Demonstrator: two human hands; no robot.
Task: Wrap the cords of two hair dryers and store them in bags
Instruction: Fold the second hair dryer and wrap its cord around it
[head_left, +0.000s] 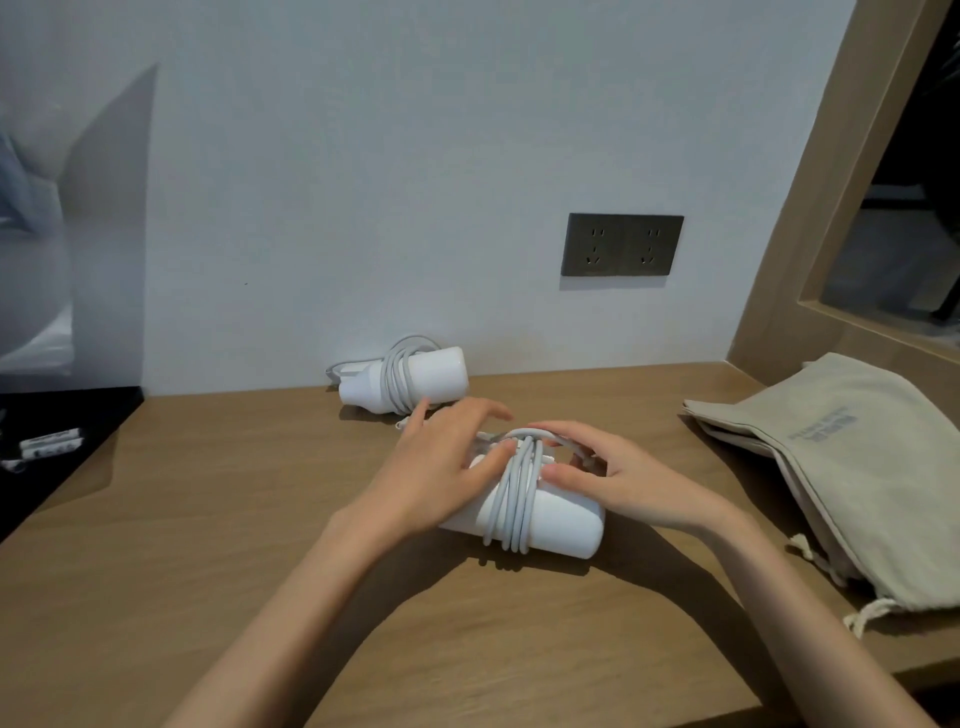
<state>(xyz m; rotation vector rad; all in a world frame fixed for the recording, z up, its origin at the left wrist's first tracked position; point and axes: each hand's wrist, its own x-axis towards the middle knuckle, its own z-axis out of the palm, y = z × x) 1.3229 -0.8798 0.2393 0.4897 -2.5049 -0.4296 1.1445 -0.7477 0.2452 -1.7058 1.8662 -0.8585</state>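
**cordnerd:** Finishing off the wrap on the near hair dryer (550, 525), any tips? It lies on its side in the middle of the worktop (260, 519). It's a smooth white body with the grey cord (511, 499) in several snug turns round its middle. The left hand (441, 467) is flat, fingers straight, pressing on the coils from the left. The right hand (623, 478) curls over the loose end of the cord at the far end of the dryer, pinching it between finger and thumb.

**tidy_desk:** Looks nearly done to me. I'd leave that left hand bearing down on the turns so they don't slide. The shell looks slick, and the coils will probably spring loose if nothing holds them. Feed the tail under one of the turns rather than just laying it on top, and don't yank it tight where it leaves the handle. I can't tell from here where the plug is, since the fingers hide that bit.

**cordnerd:** And after that?

**tidy_desk:** The far hair dryer (436, 376) sits at the back edge against the wall, already wound, with a bit of cord poking out on its left. The beige drawstring bags (857, 467) lie stacked at the right edge, flat and well apart from both dryers. Neither dryer is bagged yet, so I'd guess you're about halfway.
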